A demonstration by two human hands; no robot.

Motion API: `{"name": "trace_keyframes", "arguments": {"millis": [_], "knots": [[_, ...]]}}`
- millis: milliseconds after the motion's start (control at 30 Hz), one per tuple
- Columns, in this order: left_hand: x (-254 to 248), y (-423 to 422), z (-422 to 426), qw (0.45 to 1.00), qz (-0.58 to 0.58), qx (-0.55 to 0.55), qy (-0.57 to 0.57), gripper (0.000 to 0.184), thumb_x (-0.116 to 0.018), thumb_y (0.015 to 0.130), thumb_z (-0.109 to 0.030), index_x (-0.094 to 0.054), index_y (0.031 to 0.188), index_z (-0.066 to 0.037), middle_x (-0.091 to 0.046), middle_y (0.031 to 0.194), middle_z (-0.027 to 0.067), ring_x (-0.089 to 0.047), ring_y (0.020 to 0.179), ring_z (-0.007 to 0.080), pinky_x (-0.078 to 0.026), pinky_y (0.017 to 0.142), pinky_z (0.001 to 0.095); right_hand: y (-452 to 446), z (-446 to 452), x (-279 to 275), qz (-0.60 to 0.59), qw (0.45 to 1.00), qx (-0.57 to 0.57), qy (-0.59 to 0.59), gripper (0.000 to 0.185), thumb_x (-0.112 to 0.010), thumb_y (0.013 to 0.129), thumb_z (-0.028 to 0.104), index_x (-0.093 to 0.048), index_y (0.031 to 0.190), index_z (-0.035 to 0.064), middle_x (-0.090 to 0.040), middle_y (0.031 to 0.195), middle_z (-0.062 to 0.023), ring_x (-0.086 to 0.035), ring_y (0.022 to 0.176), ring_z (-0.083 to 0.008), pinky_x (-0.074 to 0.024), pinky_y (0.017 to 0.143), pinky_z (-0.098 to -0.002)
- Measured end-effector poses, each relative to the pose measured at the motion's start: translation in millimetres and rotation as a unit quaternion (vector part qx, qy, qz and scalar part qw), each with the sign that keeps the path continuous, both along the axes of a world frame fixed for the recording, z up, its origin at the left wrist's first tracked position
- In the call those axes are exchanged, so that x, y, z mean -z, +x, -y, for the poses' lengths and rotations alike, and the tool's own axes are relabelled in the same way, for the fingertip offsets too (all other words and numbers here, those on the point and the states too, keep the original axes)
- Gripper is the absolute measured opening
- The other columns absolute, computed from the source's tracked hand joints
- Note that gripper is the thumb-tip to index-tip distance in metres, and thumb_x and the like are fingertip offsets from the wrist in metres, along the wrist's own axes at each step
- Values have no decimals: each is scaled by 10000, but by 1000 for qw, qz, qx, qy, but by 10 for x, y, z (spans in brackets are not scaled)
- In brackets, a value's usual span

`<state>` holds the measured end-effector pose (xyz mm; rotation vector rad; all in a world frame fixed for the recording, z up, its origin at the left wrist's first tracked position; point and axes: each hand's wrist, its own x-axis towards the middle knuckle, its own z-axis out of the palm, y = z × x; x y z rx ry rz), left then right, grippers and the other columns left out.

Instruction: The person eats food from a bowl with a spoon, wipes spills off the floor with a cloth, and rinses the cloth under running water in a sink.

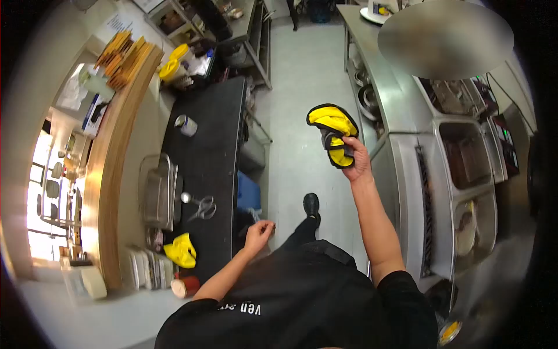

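Note:
My right hand [359, 158] is raised over the aisle, its fingers closed round a bunched yellow cloth with black edging [334, 123]. The cloth sticks up and to the left of the fingers. My left hand [260, 235] hangs near the right edge of the black counter [212, 116], fingers curled, and what it holds, if anything, cannot be made out. On that counter, left of my left hand, are scissors [203, 208], a second yellow cloth [181, 251] and a jar [186, 125].
Steel fryer or sink basins [463, 152] line the right side, beside a steel counter [401, 104]. A wooden ledge [113, 168] runs along the left. Wire baskets [158, 192] stand by the black counter. The grey floor aisle [293, 116] lies between, with my shoe [311, 203] on it.

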<state>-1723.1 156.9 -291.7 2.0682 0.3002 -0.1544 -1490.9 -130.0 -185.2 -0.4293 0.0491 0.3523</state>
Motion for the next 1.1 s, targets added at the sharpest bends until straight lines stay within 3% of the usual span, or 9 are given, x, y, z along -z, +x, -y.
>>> {"name": "trace_keyframes", "arguments": {"millis": [67, 167, 233, 467, 600, 733, 933, 1067, 1100], "knots": [[117, 555, -69, 999, 26, 15, 16, 217, -580, 888, -209, -664, 910, -11, -672, 793, 82, -640, 667, 127, -493, 609, 269, 672, -56, 170, 5, 1000, 8, 7, 301, -559, 808, 82, -565, 1094, -11, -646, 988, -98, -635, 869, -205, -518, 800, -334], [314, 1827, -185, 997, 64, 43, 31, 216, -582, 886, -210, -667, 900, -13, -670, 770, 81, -635, 638, 132, -486, 589, 269, 1382, -174, -401, 29, 999, 36, 26, 360, -530, 804, 41, -532, 1160, -19, -623, 1080, -119, -618, 948, -231, -496, 865, -340], [284, 2598, -76, 996, 51, 45, 54, 212, -579, 885, -215, -666, 902, -22, -668, 800, 92, -638, 640, 150, -482, 578, 274, 2064, -133, -377, 73, 996, -13, 55, 382, -527, 807, 27, -514, 1186, -14, -610, 1115, -122, -606, 994, -235, -484, 898, -352], [-356, 5610, 768, 971, 141, 189, -37, 180, -581, 882, -183, -659, 923, -26, -665, 850, 91, -639, 691, 167, -497, 624, 286, 4311, 75, -925, 152, 983, 98, 24, 382, -551, 842, 68, -498, 1218, 27, -604, 1130, -95, -598, 1008, -218, -467, 905, -331], [-417, 7022, 1167, 934, 219, 282, -25, 152, -585, 875, -155, -654, 927, -30, -662, 860, 91, -643, 722, 191, -503, 632, 290, 5811, 263, -844, 122, 982, 133, 47, 327, -558, 852, 119, -524, 1166, 38, -628, 1056, -74, -616, 929, -194, -506, 814, -331], [-357, 8157, 983, 948, 190, 256, 14, 142, -573, 879, -132, -652, 931, -26, -656, 868, 111, -647, 722, 198, -511, 640, 287, 7422, 443, -617, 108, 977, 176, 47, 275, -567, 858, 119, -552, 1118, 28, -643, 989, -85, -626, 879, -213, -509, 801, -330], [87, 9485, -139, 985, 101, -48, -132, 193, -554, 903, -144, -640, 944, 25, -665, 855, 95, -641, 706, 155, -517, 628, 269, 9602, 634, -159, 71, 975, 203, 59, 282, -581, 845, 95, -561, 1118, 27, -632, 1064, -103, -614, 958, -239, -494, 859, -356], [385, 10177, -960, 962, 116, -217, -121, 215, -536, 915, -145, -619, 934, 53, -655, 829, 110, -627, 653, 154, -519, 610, 276, 11062, 732, -84, 101, 967, 202, 117, 265, -544, 871, 83, -553, 1122, 0, -626, 1079, -129, -605, 994, -259, -484, 891, -371], [202, 10409, -998, 959, 115, -243, -94, 220, -528, 918, -144, -621, 925, 55, -644, 821, 109, -620, 650, 153, -522, 605, 282, 11379, 810, -73, 131, 962, 195, 139, 250, -535, 881, 80, -558, 1116, -3, -633, 1072, -134, -615, 983, -255, -496, 882, -369]]}}
